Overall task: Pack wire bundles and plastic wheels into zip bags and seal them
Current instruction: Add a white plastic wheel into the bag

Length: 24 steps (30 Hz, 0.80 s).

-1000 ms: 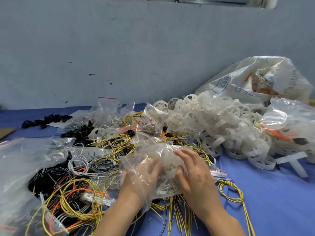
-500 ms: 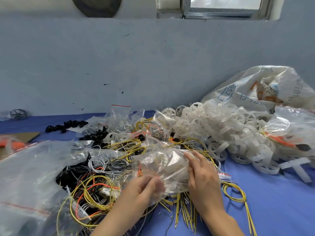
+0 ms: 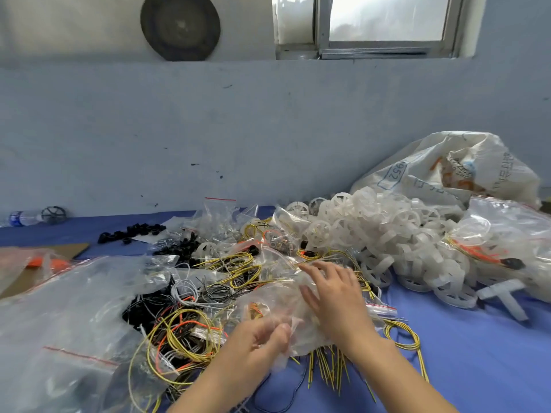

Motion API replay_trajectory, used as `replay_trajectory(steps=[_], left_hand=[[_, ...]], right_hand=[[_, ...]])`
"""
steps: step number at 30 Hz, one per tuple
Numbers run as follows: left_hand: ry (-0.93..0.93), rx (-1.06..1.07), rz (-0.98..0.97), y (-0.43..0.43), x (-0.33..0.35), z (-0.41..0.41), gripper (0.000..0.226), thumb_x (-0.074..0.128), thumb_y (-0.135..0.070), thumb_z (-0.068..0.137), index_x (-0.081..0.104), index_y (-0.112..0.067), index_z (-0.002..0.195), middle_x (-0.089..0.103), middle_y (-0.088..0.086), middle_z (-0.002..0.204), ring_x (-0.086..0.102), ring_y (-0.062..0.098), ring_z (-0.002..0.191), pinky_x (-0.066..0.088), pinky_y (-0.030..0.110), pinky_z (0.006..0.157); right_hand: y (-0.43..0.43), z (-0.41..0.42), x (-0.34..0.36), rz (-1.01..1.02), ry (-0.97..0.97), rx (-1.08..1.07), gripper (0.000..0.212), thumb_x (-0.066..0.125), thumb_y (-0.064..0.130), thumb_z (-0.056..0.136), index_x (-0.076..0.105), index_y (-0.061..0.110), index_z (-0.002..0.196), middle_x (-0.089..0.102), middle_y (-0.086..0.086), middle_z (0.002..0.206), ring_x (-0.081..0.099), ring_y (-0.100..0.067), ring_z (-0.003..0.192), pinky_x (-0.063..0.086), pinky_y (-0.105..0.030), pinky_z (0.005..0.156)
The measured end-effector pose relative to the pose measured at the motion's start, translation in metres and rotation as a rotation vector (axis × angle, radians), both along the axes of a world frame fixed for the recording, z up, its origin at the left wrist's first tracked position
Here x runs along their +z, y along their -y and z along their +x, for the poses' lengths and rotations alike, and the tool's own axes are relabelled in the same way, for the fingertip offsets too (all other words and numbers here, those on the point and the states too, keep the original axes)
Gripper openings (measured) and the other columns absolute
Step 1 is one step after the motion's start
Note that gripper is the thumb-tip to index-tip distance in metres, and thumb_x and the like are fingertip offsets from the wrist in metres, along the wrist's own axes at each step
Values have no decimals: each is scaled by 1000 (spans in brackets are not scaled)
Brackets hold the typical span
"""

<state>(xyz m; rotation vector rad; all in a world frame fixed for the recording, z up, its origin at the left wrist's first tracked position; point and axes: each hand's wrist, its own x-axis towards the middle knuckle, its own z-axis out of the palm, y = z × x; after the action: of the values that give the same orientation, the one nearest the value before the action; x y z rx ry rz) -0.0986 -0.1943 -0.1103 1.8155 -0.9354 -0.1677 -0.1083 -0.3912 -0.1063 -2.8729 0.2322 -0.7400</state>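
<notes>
A clear zip bag (image 3: pixel 277 302) with wires and small parts inside lies on the pile in front of me. My left hand (image 3: pixel 256 342) pinches the bag's near left corner between thumb and fingers. My right hand (image 3: pixel 335 296) rests spread on the bag's right side, fingers straight and pointing left. Loose bundles of yellow, orange, black and white wire (image 3: pixel 185 332) lie to the left and under the bag. A heap of white plastic wheels (image 3: pixel 384 242) fills the right of the blue table (image 3: pixel 477 362).
Large clear bags (image 3: pixel 59 317) cover the left side. A filled clear bag (image 3: pixel 507 248) and a printed white sack (image 3: pixel 447 174) sit at far right. Black rings (image 3: pixel 131 232) and a small zip bag (image 3: pixel 220 216) lie near the wall. A yellow wire coil (image 3: pixel 402 335) lies right of my wrist.
The view has tilted upward, showing the window. My left hand has come out from under the plastic and now pinches the bag's corner. My right hand has spread over the bag.
</notes>
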Motion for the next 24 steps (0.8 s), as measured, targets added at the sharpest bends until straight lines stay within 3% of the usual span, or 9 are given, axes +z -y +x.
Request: replay_trajectory(steps=[3, 5, 7, 10, 13, 16, 19, 22, 24], left_hand=[[1, 13, 17, -9, -5, -5, 37, 47, -38, 97, 60, -20, 67, 45, -13, 50, 40, -1, 48, 29, 13, 53], [-4, 26, 7, -12, -11, -6, 37, 47, -43, 95, 60, -24, 67, 49, -9, 54, 51, 5, 56, 34, 17, 57], [-37, 40, -6, -10, -13, -5, 39, 46, -47, 94, 60, -23, 66, 56, 2, 61, 62, 17, 69, 41, 27, 65], [-72, 29, 30, -5, -14, -3, 44, 45, -51, 91, 60, -20, 63, 57, -4, 58, 54, 9, 58, 42, 21, 64], [-96, 17, 147, -6, -24, 0, 38, 46, -42, 93, 56, -22, 62, 52, -5, 58, 48, 11, 58, 38, 29, 63], [-98, 66, 190, -9, -31, 1, 38, 45, -40, 95, 53, -21, 63, 46, -10, 55, 40, 10, 56, 32, 29, 59], [-87, 72, 208, -8, -28, -1, 41, 44, -45, 95, 51, -22, 61, 41, -8, 56, 35, 11, 54, 28, 29, 57], [-104, 67, 209, -7, -29, -4, 44, 43, -50, 93, 55, -18, 64, 47, 0, 60, 39, 13, 57, 31, 30, 60], [-110, 74, 203, -7, -29, -5, 48, 42, -50, 91, 57, -10, 69, 53, 4, 62, 44, 14, 59, 37, 33, 63]], right_hand=[[7, -3, 2, -111, 119, -25, 38, 60, 27, 95, 60, 29, 133, 62, 0, 127, 55, -27, 122, 36, -49, 111], [11, -3, 3, -106, 164, -41, 36, 63, 21, 93, 64, 26, 129, 65, -2, 123, 57, -29, 118, 38, -50, 109], [7, -3, 8, -73, 178, 6, 37, 62, 28, 95, 61, 27, 132, 62, -1, 127, 55, -28, 121, 36, -47, 109], [-4, 4, 10, -122, -3, 87, 48, 52, 44, 98, 43, 36, 145, 46, 4, 146, 38, -23, 138, 20, -46, 118], [-9, 6, 2, -227, -163, 44, 53, 53, 30, 98, 36, 35, 147, 35, -1, 154, 26, -22, 145, 10, -51, 120], [-6, -3, -4, -318, -133, 35, 54, 68, 22, 88, 50, 30, 138, 47, -4, 145, 42, -28, 135, 24, -51, 115], [6, -5, -3, -295, -20, -20, 52, 81, 13, 74, 64, 26, 121, 63, -6, 122, 60, -32, 111, 42, -48, 101], [14, -4, 2, -279, 103, -68, 24, 68, 27, 92, 68, 23, 116, 67, -7, 113, 61, -35, 104, 43, -50, 97], [13, 0, 4, -279, 81, -94, 24, 60, 28, 97, 65, 25, 121, 64, -6, 118, 58, -33, 110, 39, -50, 102]])
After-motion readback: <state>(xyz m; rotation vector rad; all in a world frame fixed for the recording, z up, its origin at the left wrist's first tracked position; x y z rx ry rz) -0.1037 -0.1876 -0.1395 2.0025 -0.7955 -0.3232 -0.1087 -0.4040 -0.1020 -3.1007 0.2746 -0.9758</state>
